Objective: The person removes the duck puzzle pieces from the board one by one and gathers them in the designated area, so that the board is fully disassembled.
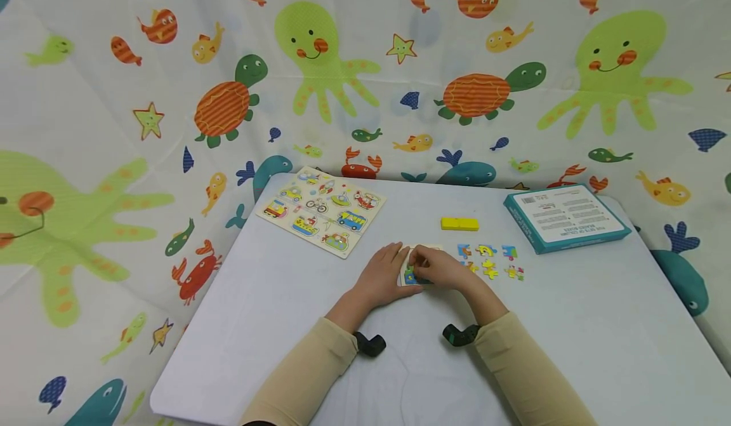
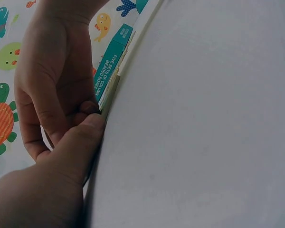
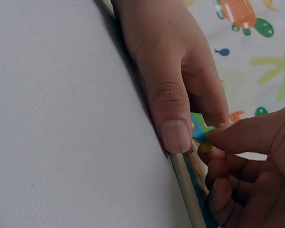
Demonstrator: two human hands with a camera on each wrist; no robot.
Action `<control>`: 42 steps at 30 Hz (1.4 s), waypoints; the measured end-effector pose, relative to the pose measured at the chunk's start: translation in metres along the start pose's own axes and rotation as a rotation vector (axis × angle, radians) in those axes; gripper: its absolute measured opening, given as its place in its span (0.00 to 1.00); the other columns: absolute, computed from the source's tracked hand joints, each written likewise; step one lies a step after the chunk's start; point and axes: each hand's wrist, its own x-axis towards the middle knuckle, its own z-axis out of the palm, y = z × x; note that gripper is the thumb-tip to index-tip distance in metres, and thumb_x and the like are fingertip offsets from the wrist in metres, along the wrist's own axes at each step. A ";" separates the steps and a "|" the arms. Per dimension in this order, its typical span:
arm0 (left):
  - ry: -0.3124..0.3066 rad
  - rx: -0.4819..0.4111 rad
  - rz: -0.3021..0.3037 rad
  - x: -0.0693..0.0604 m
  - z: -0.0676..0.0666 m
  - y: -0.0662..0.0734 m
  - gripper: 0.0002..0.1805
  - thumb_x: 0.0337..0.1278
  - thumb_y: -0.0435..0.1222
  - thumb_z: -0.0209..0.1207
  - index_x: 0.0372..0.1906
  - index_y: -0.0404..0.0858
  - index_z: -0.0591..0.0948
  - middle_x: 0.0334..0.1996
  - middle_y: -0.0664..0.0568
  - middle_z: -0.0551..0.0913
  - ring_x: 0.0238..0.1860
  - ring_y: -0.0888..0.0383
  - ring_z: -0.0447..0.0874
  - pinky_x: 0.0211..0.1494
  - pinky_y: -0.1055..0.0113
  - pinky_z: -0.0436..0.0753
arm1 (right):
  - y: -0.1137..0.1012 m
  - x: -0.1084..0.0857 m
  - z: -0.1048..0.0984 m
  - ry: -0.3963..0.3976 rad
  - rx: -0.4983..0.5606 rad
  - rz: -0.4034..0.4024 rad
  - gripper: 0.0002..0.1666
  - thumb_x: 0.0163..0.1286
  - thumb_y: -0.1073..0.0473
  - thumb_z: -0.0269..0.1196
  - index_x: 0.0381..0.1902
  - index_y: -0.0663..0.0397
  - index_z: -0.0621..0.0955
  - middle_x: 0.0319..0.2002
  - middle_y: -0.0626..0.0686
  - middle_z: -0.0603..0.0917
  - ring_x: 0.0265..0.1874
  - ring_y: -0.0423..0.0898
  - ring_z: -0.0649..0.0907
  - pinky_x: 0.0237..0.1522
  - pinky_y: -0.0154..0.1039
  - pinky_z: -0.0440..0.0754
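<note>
Beneath both hands lies a small puzzle board [image 1: 403,277]. My left hand [image 1: 381,277] rests along its left side, fingers extended and thumb at the near edge; in the right wrist view the left thumb presses beside the board's rim [image 3: 184,185]. My right hand [image 1: 444,270], above the board, pinches a small green and blue puzzle piece [image 3: 198,126] between thumb and fingers, which partly cover it. The left wrist view shows the left hand [image 2: 52,175] below the curled fingers of the right hand [image 2: 57,80]. Several loose puzzle pieces [image 1: 489,268] lie right of the board.
A larger picture board with vehicles [image 1: 321,210] lies at the back left of the white table [image 1: 240,350]. A yellow block [image 1: 459,224] sits behind the loose pieces. The teal and white box [image 1: 565,216] is at the back right, before a patterned cloth [image 1: 354,32].
</note>
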 end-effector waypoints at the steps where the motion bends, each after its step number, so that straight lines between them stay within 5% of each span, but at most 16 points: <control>1: 0.001 0.001 0.000 0.000 0.000 0.000 0.54 0.54 0.72 0.52 0.77 0.42 0.59 0.76 0.48 0.61 0.77 0.51 0.56 0.80 0.56 0.57 | 0.000 0.000 0.000 0.000 -0.001 0.000 0.05 0.71 0.62 0.59 0.43 0.48 0.76 0.37 0.48 0.80 0.37 0.45 0.77 0.42 0.38 0.76; 23: -0.006 -0.013 -0.011 0.000 -0.003 0.001 0.55 0.52 0.72 0.54 0.77 0.42 0.59 0.76 0.48 0.60 0.76 0.51 0.57 0.80 0.56 0.57 | 0.002 -0.010 -0.016 0.073 0.007 0.022 0.05 0.73 0.57 0.59 0.44 0.44 0.77 0.39 0.48 0.80 0.38 0.46 0.77 0.40 0.38 0.76; 42: -0.017 -0.023 -0.024 -0.001 0.000 0.003 0.55 0.53 0.71 0.55 0.78 0.44 0.57 0.77 0.49 0.58 0.78 0.52 0.54 0.80 0.58 0.56 | 0.043 -0.055 -0.058 0.117 0.052 0.095 0.05 0.73 0.57 0.59 0.44 0.49 0.77 0.40 0.53 0.79 0.41 0.50 0.76 0.39 0.38 0.77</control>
